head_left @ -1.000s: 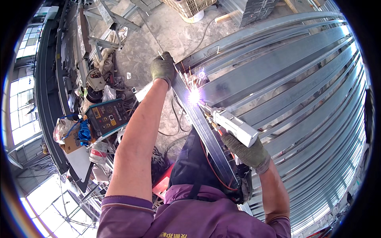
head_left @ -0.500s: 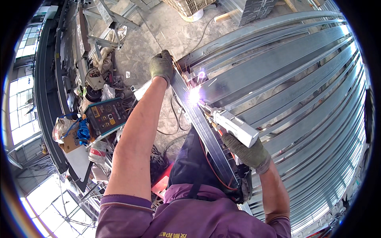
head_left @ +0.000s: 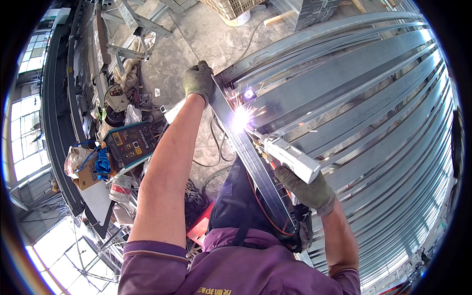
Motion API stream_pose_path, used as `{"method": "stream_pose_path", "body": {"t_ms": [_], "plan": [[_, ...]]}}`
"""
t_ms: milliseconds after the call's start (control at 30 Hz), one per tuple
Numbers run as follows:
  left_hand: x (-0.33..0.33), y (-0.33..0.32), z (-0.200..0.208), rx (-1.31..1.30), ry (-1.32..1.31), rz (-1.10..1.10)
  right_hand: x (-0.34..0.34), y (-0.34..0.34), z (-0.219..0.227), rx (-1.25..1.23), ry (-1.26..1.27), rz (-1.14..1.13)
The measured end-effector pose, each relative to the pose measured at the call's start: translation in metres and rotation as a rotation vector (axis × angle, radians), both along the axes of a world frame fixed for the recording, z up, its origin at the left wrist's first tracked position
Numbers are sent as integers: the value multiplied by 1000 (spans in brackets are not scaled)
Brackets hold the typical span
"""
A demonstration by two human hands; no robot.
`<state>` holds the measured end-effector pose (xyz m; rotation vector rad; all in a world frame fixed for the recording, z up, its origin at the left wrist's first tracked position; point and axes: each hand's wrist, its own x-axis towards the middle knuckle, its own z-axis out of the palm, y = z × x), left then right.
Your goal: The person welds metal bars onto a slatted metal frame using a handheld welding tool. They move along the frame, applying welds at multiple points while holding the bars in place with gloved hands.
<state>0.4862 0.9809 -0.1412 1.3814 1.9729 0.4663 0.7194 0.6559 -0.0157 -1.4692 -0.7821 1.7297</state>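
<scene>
In a green work glove, my left hand [head_left: 199,82] is closed at the far end of a long grey metal bar [head_left: 263,179]. The bar slants down toward my body, along the cut ends of several steel channels [head_left: 339,69]. My right hand [head_left: 307,191], gloved alike, grips a torch [head_left: 293,158] with a white boxy body. A blinding arc [head_left: 242,118] burns at its tip, where the bar meets one channel end, and sparks spray upward. The glare hides the joint itself. My right fingers are partly covered by the torch.
Long steel channels lie in parallel rows across the right. A dark control-panel machine [head_left: 132,142] stands at left among bags, a cardboard box [head_left: 88,176] and cables. Metal stands [head_left: 132,24] are at the far left. A plastic crate [head_left: 231,7] sits at the far edge.
The sparks spread wider and the arc flares larger. My left hand and the bar's far end have shifted very slightly left. My right hand and the torch stay nearly in place.
</scene>
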Motion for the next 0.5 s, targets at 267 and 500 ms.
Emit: {"method": "stream_pose_path", "body": {"t_ms": [267, 500], "plan": [[2, -2, 6, -1, 10, -21, -3, -4, -4, 25, 53, -52], [0, -1, 0, -13, -39, -7, -3, -6, 1, -17, 100, -77]]}}
